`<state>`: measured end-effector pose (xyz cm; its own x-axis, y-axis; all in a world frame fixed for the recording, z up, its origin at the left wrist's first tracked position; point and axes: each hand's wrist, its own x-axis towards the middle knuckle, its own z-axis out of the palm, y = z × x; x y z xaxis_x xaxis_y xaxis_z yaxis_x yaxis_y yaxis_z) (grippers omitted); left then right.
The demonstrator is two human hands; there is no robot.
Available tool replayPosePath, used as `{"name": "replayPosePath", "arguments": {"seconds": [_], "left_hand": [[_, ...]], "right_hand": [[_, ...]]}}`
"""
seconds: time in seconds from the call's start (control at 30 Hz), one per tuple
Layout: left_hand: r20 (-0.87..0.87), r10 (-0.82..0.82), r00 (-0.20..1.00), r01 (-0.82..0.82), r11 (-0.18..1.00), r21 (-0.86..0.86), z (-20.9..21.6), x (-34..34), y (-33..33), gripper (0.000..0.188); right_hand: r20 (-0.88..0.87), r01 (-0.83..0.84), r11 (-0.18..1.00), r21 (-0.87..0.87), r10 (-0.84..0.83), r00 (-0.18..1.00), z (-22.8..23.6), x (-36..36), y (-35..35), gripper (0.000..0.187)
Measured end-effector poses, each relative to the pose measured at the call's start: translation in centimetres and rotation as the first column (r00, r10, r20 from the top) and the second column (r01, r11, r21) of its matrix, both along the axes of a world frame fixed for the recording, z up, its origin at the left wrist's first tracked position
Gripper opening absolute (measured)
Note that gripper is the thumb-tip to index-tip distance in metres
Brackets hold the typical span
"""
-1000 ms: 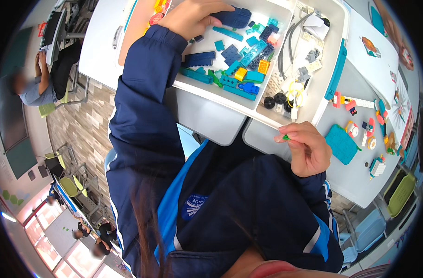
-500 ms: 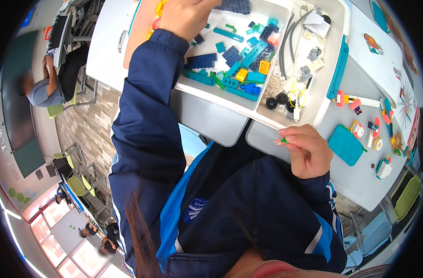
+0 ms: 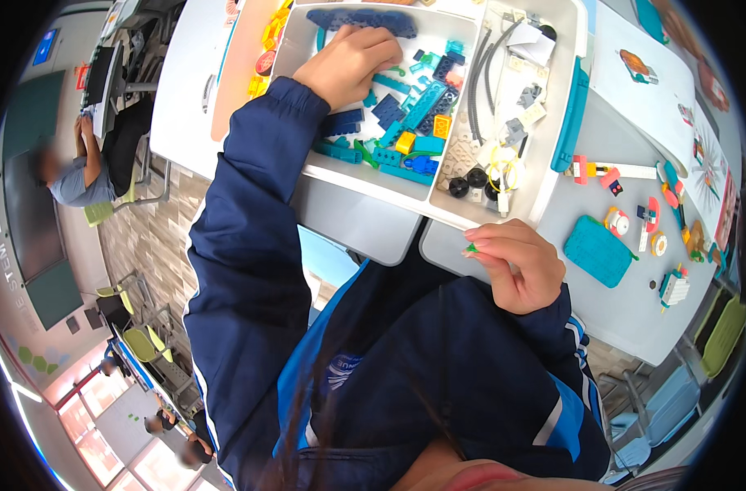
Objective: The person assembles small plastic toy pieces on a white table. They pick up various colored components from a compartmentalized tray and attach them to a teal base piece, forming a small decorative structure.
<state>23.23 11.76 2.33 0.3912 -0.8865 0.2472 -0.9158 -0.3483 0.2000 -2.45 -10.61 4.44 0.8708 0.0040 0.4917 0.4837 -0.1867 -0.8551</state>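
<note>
My left hand (image 3: 352, 65) reaches into the sorting tray's (image 3: 324, 168) left compartment, fingers curled down among teal and dark blue building bricks (image 3: 426, 102). Its fingertips are hidden, so what they hold or touch does not show. Just behind it lies a long dark blue studded piece (image 3: 373, 20). Close to the tray's front right corner, my right hand (image 3: 522, 266) pinches a small green toy piece (image 3: 472, 248) between thumb and fingers, above the table edge. Two yellow bricks (image 3: 442, 125) and a bright blue piece (image 3: 420, 165) lie in the left compartment.
The tray's right compartment holds grey hoses (image 3: 477, 90), black wheels (image 3: 459, 187) and pale parts. On the table to the right are a teal plate (image 3: 598, 252), small coral-and-white assemblies (image 3: 617, 221) and an open booklet (image 3: 639, 90). A person (image 3: 83, 168) sits at another table, far left.
My left hand has moved nearer and to the right within the tray, away from the dark blue piece. My right hand keeps its pinch on the green piece. The whole view has shifted slightly.
</note>
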Motion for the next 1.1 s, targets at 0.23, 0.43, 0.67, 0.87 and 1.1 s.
{"name": "replayPosePath", "arguments": {"seconds": [0.23,0.43,0.67,0.87,1.1], "left_hand": [[-0.403,0.067,0.913,-0.085,0.996,-0.027,0.4,-0.8,-1.3,0.032],[-0.244,0.061,0.968,-0.076,0.996,-0.054,0.1,-0.4,-1.8,0.034],[-0.384,0.115,0.916,-0.122,0.992,0.006,0.7,-1.2,-3.2,0.046],[-0.24,0.126,0.963,-0.137,0.99,-0.032,0.5,-1.8,-3.6,0.039],[-0.276,0.103,0.956,-0.114,0.993,-0.026,0.9,-2.0,-4.1,0.019]], "right_hand": [[-0.013,-0.002,1.0,-0.006,0.002,1.0,0.1,-0.1,0.0,0.022],[0.047,-0.011,0.998,0.066,0.008,0.999,-0.3,0.1,0.2,0.015],[0.057,-0.02,0.999,0.049,0.017,0.998,-0.2,0.1,0.0,0.018],[0.088,-0.022,0.999,0.031,0.019,0.996,-0.2,0.0,0.2,0.021],[0.1,-0.009,0.999,0.039,0.005,0.995,-0.2,0.1,0.1,0.012]]}}
